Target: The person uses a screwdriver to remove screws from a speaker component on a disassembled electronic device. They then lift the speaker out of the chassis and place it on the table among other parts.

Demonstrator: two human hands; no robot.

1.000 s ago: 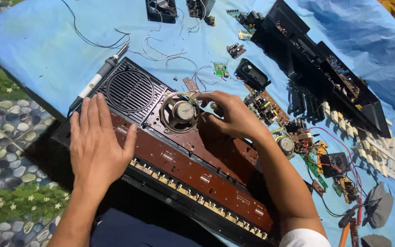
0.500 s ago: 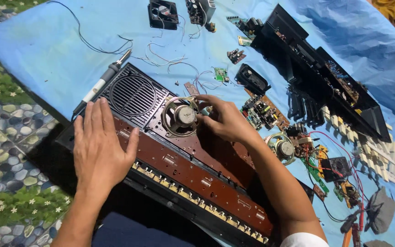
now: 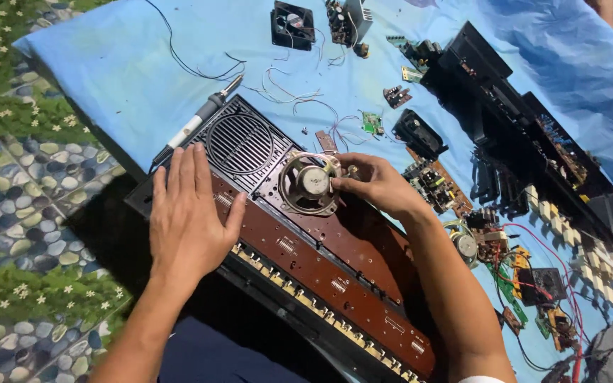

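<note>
My left hand (image 3: 189, 220) lies flat, grip released, on the brown circuit board (image 3: 335, 276) of the opened keyboard; just beyond, my right hand (image 3: 374, 184) pinches the round speaker (image 3: 310, 183) beside the black grille (image 3: 239, 144), soldering iron (image 3: 196, 120) farther off

A speaker (image 3: 309, 183) sits on the keyboard chassis (image 3: 335, 262), soldering iron (image 3: 196, 122) lying behind.
</note>
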